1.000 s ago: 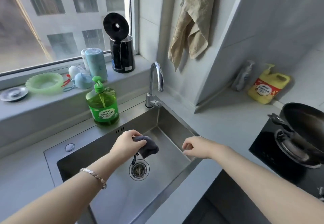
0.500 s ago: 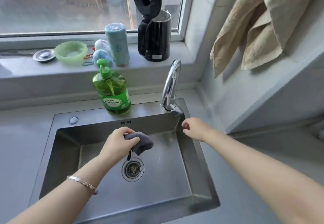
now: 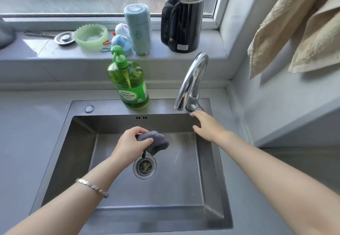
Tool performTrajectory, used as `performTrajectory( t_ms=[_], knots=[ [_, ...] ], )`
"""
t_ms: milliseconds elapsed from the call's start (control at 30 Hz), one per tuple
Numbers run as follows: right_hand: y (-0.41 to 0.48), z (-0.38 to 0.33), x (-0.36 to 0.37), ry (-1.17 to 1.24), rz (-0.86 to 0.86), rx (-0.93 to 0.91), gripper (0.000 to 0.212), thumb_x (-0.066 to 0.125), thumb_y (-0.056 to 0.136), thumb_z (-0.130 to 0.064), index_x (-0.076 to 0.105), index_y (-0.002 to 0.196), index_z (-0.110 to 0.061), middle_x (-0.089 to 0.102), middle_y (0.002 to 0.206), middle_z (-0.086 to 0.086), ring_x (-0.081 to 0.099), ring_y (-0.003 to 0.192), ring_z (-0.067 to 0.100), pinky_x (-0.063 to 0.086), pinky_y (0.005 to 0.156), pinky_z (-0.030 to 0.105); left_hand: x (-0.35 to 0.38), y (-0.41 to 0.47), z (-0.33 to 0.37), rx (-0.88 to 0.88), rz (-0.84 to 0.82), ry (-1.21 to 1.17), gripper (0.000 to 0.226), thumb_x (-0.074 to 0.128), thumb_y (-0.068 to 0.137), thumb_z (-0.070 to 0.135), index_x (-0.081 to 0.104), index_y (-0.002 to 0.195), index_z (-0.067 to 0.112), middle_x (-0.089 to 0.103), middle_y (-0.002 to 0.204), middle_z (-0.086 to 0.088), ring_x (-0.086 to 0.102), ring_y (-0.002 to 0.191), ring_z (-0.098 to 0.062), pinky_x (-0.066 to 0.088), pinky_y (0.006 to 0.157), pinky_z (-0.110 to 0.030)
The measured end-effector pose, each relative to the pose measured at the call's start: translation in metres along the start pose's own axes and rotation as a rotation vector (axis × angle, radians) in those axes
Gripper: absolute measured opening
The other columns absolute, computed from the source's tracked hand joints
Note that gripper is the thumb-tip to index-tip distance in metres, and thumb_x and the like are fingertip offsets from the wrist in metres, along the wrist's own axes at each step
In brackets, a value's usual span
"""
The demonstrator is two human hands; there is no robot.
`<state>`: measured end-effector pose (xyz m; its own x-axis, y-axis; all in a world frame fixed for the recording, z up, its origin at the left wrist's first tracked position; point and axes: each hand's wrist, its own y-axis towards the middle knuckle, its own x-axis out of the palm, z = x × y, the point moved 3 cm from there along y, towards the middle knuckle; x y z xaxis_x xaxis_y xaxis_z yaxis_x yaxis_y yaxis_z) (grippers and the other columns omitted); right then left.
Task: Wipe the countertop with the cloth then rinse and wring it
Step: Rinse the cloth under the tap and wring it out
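Left hand pinches bunched grey cloth over steel sink; right hand spread.

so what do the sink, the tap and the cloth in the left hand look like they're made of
Sink: looks like brushed stainless steel, matte grey with soft streaky reflections.
Tap: polished metal, probably chrome-plated, with mirror-like highlights along its curve.
Cloth: soft dark grey fabric, possibly microfibre, bunched into folds in the left hand.
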<state>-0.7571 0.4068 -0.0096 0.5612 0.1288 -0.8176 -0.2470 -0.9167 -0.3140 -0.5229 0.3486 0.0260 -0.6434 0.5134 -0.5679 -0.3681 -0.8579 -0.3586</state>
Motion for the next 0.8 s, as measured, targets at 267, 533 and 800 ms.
performTrajectory(
  t_ms=[267,533,800],
  knots=[
    [-0.015,0.008,0.001,-0.026,-0.029,0.018,0.047,0.046,0.087,-0.007,0.039,0.133,-0.013,0.033,0.148,0.004,0.034,0.134,0.022,0.027,0.108,0.03,0.001,0.0,0.017,0.113,-0.079,0.015,0.028,0.065,0.073,0.004,0.062,0.075,0.032,0.066,0.075,0.003,0.059,0.061,-0.011,0.041,0.048,-0.008],
    [-0.044,-0.046,0.012,0.672,-0.191,-0.01,0.06,0.056,0.085,-0.005,0.032,0.138,-0.016,0.051,0.131,0.006,0.046,0.12,0.015,0.037,0.096,0.021,0.003,-0.01,0.044,0.396,-0.232,-0.025,0.042,0.058,0.072,-0.015,0.067,0.079,0.025,0.069,0.081,0.006,0.061,0.072,0.002,0.047,0.07,-0.01],
    [-0.069,-0.051,0.018,0.63,-0.099,-0.02,0.003,0.064,0.081,-0.013,0.066,0.082,-0.011,0.064,0.071,0.001,0.055,0.067,0.009,0.046,0.068,0.027,-0.005,-0.012,0.026,0.359,-0.141,0.068,0.036,0.071,0.07,0.003,0.06,0.093,0.029,0.065,0.087,0.011,0.06,0.079,-0.009,0.05,0.077,-0.023]
  ],
)
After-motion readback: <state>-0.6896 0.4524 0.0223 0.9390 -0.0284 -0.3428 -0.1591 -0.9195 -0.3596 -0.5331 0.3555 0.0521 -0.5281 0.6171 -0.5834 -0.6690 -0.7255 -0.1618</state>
